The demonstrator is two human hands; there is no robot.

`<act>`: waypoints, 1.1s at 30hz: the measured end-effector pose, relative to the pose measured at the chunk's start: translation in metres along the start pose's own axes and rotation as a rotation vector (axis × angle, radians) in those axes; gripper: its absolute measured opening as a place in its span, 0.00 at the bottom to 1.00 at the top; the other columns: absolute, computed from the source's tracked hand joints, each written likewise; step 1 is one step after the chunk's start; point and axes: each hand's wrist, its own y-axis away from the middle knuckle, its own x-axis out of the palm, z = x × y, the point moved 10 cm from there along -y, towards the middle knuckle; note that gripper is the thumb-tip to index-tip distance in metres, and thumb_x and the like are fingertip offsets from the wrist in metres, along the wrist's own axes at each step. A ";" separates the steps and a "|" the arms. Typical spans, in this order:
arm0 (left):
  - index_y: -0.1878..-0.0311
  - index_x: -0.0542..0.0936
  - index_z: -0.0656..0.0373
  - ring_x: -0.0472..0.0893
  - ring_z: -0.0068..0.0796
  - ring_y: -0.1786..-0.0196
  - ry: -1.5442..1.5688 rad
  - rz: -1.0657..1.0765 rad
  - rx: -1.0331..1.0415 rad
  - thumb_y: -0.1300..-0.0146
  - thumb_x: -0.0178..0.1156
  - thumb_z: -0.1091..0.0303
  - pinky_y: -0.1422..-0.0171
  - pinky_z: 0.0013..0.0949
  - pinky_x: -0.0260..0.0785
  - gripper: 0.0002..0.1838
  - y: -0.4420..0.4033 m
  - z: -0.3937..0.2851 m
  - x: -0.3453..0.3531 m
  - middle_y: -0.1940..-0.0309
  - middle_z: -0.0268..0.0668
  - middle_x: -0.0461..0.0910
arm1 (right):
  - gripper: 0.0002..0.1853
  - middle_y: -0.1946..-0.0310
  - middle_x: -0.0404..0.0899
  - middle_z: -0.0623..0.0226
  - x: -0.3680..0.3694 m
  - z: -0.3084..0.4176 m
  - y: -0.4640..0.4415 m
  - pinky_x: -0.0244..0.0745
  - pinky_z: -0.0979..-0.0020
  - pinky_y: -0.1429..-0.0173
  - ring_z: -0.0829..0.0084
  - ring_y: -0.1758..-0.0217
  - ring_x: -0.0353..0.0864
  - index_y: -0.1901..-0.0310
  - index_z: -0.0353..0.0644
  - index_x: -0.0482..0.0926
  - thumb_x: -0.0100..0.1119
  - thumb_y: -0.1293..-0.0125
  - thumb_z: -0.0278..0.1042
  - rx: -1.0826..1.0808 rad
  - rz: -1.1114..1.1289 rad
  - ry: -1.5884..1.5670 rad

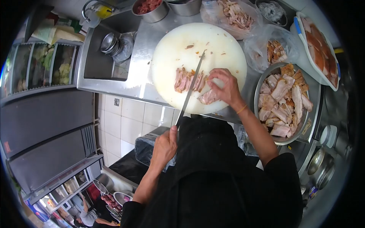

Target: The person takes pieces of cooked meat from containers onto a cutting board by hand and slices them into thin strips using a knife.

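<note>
My left hand (165, 145) is closed round the handle of a long knife (192, 84), low at the front edge of the counter. Its blade reaches up across the round white cutting board (171, 45), over a row of sliced cooked meat (182, 80). Just right of the blade, my right hand (225, 88) has its fingers bent and pinched against a piece of meat (208, 97). The fingertips partly hide their exact grip. Small meat scraps lie on the upper part of the board.
Right of the board stands a metal bowl of meat pieces (281, 133). Plastic bags of cut meat (249, 32) and a white tray (323, 78) are behind it. On the left is a sink (93, 68) with metal bowls. Another person (89, 216) is at lower left.
</note>
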 end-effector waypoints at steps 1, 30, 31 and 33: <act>0.67 0.80 0.71 0.78 0.75 0.55 -0.005 0.019 -0.014 0.18 0.42 0.43 0.51 0.62 0.69 0.36 0.004 0.000 -0.002 0.66 0.68 0.80 | 0.13 0.53 0.84 0.63 0.002 0.021 0.006 0.76 0.57 0.42 0.58 0.47 0.81 0.58 0.43 0.88 0.73 0.48 0.28 -0.064 0.056 0.090; 0.65 0.80 0.69 0.80 0.76 0.58 -0.230 0.173 -0.136 0.18 0.44 0.46 0.50 0.67 0.71 0.32 0.072 0.011 0.019 0.68 0.71 0.80 | 0.11 0.58 0.83 0.63 -0.014 0.026 0.045 0.77 0.59 0.48 0.59 0.54 0.81 0.61 0.42 0.84 0.70 0.48 0.25 -0.094 -0.311 0.406; 0.65 0.81 0.69 0.80 0.77 0.58 -0.231 0.184 -0.137 0.18 0.44 0.46 0.50 0.67 0.71 0.32 0.070 0.011 0.021 0.68 0.71 0.80 | 0.11 0.58 0.83 0.63 -0.014 0.027 0.045 0.77 0.59 0.48 0.59 0.54 0.81 0.61 0.42 0.84 0.70 0.48 0.25 -0.107 -0.310 0.412; 0.64 0.81 0.69 0.80 0.77 0.58 -0.231 0.206 -0.148 0.18 0.44 0.46 0.49 0.67 0.71 0.33 0.067 0.011 0.026 0.68 0.71 0.80 | 0.11 0.58 0.84 0.63 -0.012 0.027 0.045 0.77 0.59 0.48 0.59 0.55 0.81 0.62 0.42 0.84 0.70 0.49 0.25 -0.116 -0.291 0.423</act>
